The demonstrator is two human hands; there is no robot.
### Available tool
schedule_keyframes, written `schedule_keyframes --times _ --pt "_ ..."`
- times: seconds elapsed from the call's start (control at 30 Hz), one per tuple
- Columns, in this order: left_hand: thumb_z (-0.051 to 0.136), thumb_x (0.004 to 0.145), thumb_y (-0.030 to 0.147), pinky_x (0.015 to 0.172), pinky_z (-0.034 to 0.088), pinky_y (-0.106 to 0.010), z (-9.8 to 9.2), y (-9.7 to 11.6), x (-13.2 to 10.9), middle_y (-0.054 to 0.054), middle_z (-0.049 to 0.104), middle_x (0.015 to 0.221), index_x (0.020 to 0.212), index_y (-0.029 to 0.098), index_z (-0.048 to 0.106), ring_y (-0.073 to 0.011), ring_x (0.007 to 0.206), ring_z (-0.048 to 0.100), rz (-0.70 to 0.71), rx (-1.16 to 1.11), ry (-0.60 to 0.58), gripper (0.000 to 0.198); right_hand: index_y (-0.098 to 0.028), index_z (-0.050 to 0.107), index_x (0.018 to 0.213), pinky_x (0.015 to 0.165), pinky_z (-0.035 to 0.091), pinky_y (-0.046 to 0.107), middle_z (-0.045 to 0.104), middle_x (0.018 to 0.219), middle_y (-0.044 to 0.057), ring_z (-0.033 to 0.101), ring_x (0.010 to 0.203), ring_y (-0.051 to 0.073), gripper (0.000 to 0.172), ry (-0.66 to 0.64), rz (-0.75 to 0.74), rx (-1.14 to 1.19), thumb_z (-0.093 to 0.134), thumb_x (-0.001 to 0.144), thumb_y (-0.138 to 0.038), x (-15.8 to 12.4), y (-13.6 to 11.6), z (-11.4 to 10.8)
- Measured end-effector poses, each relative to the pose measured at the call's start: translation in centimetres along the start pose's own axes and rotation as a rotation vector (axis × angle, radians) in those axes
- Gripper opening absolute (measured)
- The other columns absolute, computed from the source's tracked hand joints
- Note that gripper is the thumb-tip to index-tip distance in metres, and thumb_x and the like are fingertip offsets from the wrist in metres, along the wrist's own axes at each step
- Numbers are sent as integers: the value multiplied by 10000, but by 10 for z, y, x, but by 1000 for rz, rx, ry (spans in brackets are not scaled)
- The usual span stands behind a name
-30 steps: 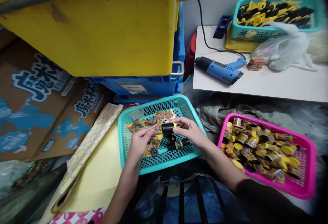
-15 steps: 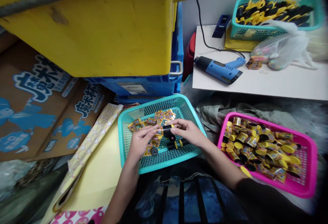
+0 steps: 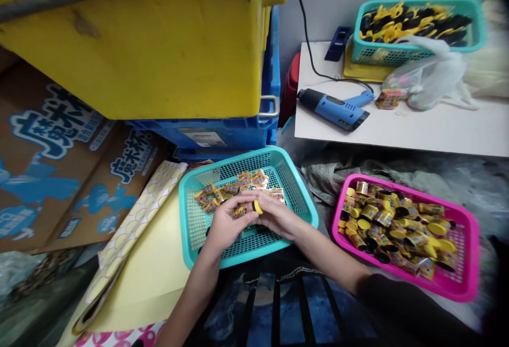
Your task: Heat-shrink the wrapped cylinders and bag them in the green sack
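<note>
A: Where's the tub (image 3: pixel 243 210) rn?
B: In hands, over the teal basket (image 3: pixel 183 220). L hand (image 3: pixel 226 225) pinches its printed side, thumb below, fingers above. R hand (image 3: pixel 280 215) is cupped by the yellow cap (image 3: pixel 257 207); contact pts hidden, can't tell if it grips.
A: Why 2 hands?
B: Prob to steady both ends, tub's small. It's tilted a bit, cap twd R hand.
A: Why there?
B: Printed wraps (image 3: pixel 260 179) lie in that basket: short reach, prob catches drops too.
A: Pink basket (image 3: pixel 471 278)?
B: Off to the right, apart from teal, heaped w/ similar capped tubs; prob keeps them separate. Heat gun (image 3: pixel 336 108) lies on worktop (image 3: pixel 429 138), clear of hands.
</note>
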State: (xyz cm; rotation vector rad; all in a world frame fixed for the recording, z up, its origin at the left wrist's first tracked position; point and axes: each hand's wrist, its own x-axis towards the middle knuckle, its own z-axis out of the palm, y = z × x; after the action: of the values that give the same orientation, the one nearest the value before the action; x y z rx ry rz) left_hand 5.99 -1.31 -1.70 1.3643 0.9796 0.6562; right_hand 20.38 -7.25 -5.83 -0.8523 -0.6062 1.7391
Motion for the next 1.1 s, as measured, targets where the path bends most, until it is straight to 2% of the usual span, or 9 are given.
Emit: schedule_keyframes --times 0.27,0.37,0.47,0.57,0.73,0.8,0.9,1.1 --pt "851 567 260 952 521 -403 3 7 -5 -74 767 918 820 192 759 -258 944 701 16 16 -23 278 -138 488 1216 785 465 181 521 1115 105 522 937 93 812 -76 -34 34 684 679 -714 0 4 3" --pt "848 589 268 961 514 -397 4 9 -8 -80 760 954 855 190 734 -249 971 696 39 19 -31 299 -127 515 1189 780 449 174 527 1120 100 525 933 91 765 -80 -62 -14 710 685 -668 1 -1 -1" --pt "856 579 290 893 541 -359 7 12 -11 -70 742 978 926 199 678 -236 972 690 53 2 6 402 -132 551 1152 867 442 195 533 1129 85 522 989 97 681 -66 -116 -61 719 706 -618 0 -5 -3" --pt "851 589 304 793 564 -321 8 18 -15 -54 729 924 855 197 670 -222 890 695 1 14 13 339 -143 565 1128 916 426 202 536 1127 75 526 1023 96 613 -61 -162 -76 685 749 -610 -1 -3 -6" --pt "839 608 274 838 556 -306 8 26 -21 -58 744 923 832 188 719 -214 933 686 -12 -19 -62 268 -156 523 1187 901 444 208 521 1169 87 546 1033 105 656 -137 -198 -54 662 760 -635 -7 8 -13" --pt "835 605 244 776 567 -278 10 27 -22 -53 749 905 829 184 728 -195 880 694 -39 -5 -69 256 -144 519 1185 875 450 199 518 1162 92 551 1013 103 676 -171 -207 -48 673 748 -637 -8 10 -14" --pt "836 586 194 677 562 -228 12 30 -23 -44 756 892 816 188 740 -176 829 699 -59 -6 -89 249 -127 524 1131 868 452 193 519 1121 89 545 1015 103 666 -193 -237 -36 678 739 -642 -10 11 -13" --pt "856 533 113 667 554 -188 18 33 -24 -2 760 790 778 219 761 -145 756 704 16 15 -105 283 -122 505 966 964 423 200 492 1093 63 495 1061 81 577 -205 -359 -10 727 713 -591 -9 11 -11"
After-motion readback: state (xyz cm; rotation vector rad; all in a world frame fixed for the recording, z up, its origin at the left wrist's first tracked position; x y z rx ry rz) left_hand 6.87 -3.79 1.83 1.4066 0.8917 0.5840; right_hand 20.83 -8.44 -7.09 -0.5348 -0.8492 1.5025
